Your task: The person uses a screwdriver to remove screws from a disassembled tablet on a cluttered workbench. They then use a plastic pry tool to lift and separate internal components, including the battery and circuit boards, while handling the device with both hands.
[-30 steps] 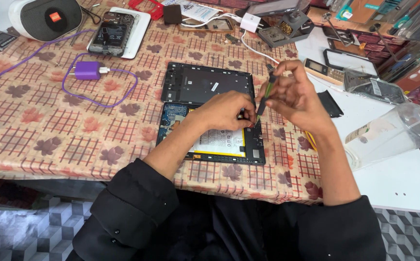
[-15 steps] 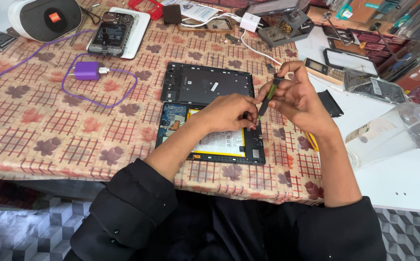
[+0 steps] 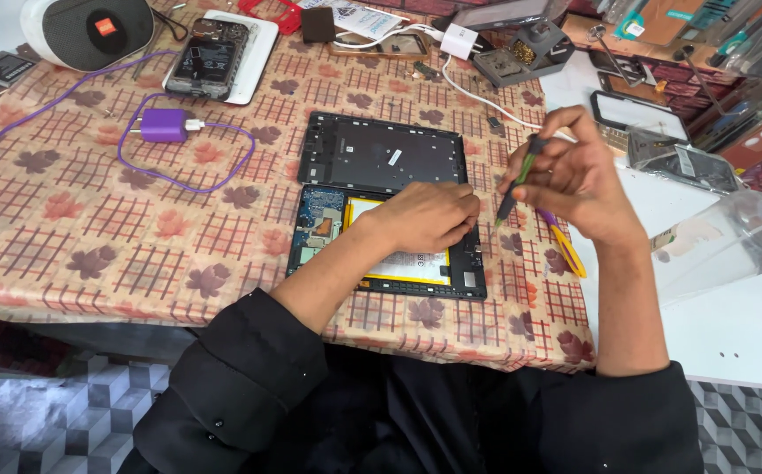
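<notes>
My right hand [image 3: 578, 180] has lifted away from the opened tablet [image 3: 387, 241]: half a second ago its screwdriver tip sat right at my left fingers, and now it hangs clear of the tablet's right edge. I read that as the spot at the upper right corner being finished with for the moment, the tool drawn back while I check it. My right fingers are closed around the green-handled screwdriver [image 3: 517, 183], pinching it like a pen. Its long axis runs from about one o'clock down to seven o'clock, the tip pointing down toward seven, at the patterned tablecloth [image 3: 91, 219] just beside the tablet. My left hand [image 3: 429, 215] lies palm down on the tablet, fingers curled at its upper right edge, pressing rather than gripping anything I can make out. The tablet lies flat at the table's near edge, its long axis running three to nine o'clock, with the detached back cover [image 3: 381, 154] touching it at twelve o'clock.
</notes>
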Demonstrator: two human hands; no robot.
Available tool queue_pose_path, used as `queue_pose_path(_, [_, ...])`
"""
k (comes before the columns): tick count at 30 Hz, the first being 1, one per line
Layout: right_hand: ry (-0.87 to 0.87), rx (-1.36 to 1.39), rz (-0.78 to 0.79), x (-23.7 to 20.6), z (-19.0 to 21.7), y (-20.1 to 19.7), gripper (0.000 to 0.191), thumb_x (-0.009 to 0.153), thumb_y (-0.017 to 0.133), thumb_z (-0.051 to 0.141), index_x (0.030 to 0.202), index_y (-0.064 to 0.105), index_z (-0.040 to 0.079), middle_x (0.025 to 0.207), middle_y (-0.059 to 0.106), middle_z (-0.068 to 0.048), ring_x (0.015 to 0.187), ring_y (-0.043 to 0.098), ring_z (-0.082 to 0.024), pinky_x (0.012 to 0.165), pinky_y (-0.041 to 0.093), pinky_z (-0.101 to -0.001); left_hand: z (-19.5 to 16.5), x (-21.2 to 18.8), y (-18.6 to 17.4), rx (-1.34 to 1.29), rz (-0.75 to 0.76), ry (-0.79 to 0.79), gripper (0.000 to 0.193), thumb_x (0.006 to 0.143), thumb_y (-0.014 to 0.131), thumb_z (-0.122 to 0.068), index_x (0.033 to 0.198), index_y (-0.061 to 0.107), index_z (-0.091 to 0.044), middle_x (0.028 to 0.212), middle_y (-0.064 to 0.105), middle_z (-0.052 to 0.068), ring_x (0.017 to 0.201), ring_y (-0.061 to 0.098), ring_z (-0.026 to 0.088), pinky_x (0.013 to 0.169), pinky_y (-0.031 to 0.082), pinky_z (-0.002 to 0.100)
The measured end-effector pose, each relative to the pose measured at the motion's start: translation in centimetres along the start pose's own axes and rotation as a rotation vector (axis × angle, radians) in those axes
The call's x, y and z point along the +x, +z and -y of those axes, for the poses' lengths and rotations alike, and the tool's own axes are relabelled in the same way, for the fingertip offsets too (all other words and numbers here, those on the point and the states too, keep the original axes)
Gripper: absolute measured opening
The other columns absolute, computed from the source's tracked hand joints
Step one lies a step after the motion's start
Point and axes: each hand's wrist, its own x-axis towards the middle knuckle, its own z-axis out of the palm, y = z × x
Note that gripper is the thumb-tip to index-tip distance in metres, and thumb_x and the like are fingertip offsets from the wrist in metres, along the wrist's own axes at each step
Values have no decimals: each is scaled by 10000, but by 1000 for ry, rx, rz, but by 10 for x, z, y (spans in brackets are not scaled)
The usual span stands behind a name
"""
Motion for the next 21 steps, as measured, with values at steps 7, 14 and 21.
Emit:
queue_pose_path(7, [42, -86, 28, 3, -7, 6, 604, 848, 692, -222, 1254, 373, 92, 1142, 682, -146, 1085, 704, -197, 913, 629, -344, 2, 0, 1, 2, 23, -6, 150, 940, 617, -212, 967, 643, -66, 991, 635, 82, 990, 657, 294, 773, 537, 477])
queue_pose_path(14, [36, -91, -13, 3, -5, 9, 624, 837, 683, -227, 1264, 368, 99, 1135, 673, -139, 1083, 701, -199, 911, 626, -342, -5, -1, -14, -80, 89, -67, 113, 911, 643, -194, 951, 655, -89, 993, 643, 55, 1019, 652, 279, 792, 528, 464])
queue_pose_path(21, [28, -112, -22, 2, -5, 8, 628, 843, 693, -227, 1274, 372, 98, 1126, 671, -136, 1070, 688, -182, 922, 615, -335, -12, 0, -3, 186, 39, 26, 131, 900, 646, -117, 1018, 621, -67, 1040, 624, 84, 982, 662, 290, 766, 541, 451])
